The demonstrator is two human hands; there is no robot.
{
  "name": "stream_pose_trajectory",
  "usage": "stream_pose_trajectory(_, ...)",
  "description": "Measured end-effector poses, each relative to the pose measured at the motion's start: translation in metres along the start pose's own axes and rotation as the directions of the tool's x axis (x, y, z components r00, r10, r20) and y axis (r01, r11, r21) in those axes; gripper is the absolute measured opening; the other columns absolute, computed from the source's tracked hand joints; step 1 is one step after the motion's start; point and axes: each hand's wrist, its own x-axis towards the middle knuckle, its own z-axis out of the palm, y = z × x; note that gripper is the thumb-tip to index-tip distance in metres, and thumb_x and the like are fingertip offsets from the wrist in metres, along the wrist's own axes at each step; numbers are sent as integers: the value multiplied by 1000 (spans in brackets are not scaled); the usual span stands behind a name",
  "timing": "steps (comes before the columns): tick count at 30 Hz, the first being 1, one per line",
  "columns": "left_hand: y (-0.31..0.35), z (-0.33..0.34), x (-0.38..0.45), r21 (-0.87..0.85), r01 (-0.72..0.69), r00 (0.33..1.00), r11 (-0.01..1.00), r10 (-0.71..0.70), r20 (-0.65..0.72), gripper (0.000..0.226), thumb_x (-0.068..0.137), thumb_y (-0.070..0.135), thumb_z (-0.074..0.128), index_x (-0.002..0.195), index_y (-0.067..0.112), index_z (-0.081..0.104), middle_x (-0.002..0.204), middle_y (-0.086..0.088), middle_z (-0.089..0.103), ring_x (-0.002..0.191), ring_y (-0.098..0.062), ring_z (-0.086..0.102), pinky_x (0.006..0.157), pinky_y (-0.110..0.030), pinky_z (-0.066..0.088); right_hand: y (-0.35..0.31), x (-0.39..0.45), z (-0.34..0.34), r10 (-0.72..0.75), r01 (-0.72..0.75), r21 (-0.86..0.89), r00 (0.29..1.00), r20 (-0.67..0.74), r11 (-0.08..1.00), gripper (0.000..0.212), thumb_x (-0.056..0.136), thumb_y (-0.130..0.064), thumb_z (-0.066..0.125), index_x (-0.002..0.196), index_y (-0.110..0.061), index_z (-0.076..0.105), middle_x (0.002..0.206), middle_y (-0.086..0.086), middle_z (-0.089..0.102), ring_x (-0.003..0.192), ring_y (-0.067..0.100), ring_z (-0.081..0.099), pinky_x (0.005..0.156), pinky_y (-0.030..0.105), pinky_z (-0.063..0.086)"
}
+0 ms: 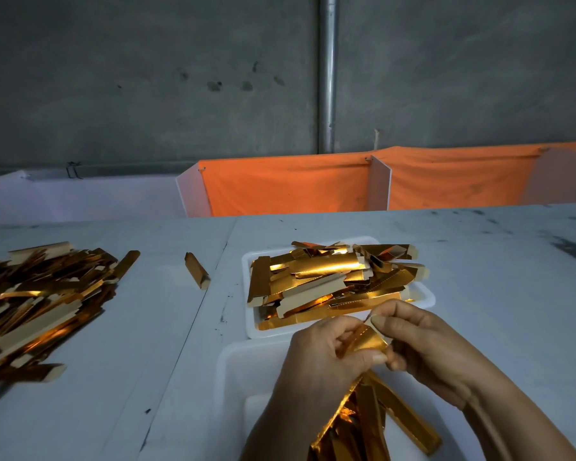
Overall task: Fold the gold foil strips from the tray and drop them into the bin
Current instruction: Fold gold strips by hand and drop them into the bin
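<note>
Heap of loose gold pieces (37, 304) far left; left hand (326, 357) and right hand (426, 344) pinching one foil strip (363, 341) mid-fold above bin (243, 371), few inside; tray (426, 294) behind, heaped, mostly unfolded.

At about 5 o'clock, the left hand (326, 357) and the right hand (423, 344) pinch one gold foil strip (363, 341) between them, each grip closed on it, above a white bin (243, 371) that holds folded strips (379, 424). Just beyond, toward 12 o'clock from the hands, a white tray (423, 294) is heaped with strips. At 9 o'clock a loose pile (40, 301) lies on the pale counter (496, 277), with a single strip (197, 271) between pile and tray. An orange cloth (296, 184) hangs behind.
</note>
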Motion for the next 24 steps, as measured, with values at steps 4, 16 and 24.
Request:
stream_pose_trajectory(4, -3, 0, 1, 157, -57, 998, 986, 54, 21, 59, 82, 52, 63, 136, 40, 45, 123, 26, 49, 102, 6, 44, 75, -4, 34, 0, 0, -2, 22, -21, 56, 1000, -8, 998, 24, 77, -13, 63, 100, -6, 62, 61, 18, 55, 44, 19, 53, 44, 23, 49)
stream_pose_trajectory(16, -1, 0, 2, 203, -24, 1000, 979, 28, -13, 37, 90, 38, 60, 125, 41, 48, 98, 32, 45, 86, 13, 46, 59, 4, 37, -3, -5, 1, -106, 106, -163, 994, 10, 981, 12, 80, -14, 61, 91, -9, 65, 67, 17, 61, 57, 20, 62, 55, 23, 52)
stream_pose_trajectory(24, -1, -2, 0, 199, -48, 999, 979, 52, -14, 40, 93, 36, 54, 133, 39, 46, 98, 32, 39, 80, 20, 41, 58, 6, 34, -5, -6, -2, -116, 122, -227, 992, 42, 966, 13, 82, -23, 61, 86, -13, 69, 78, 20, 66, 71, 23, 65, 63, 26, 54)
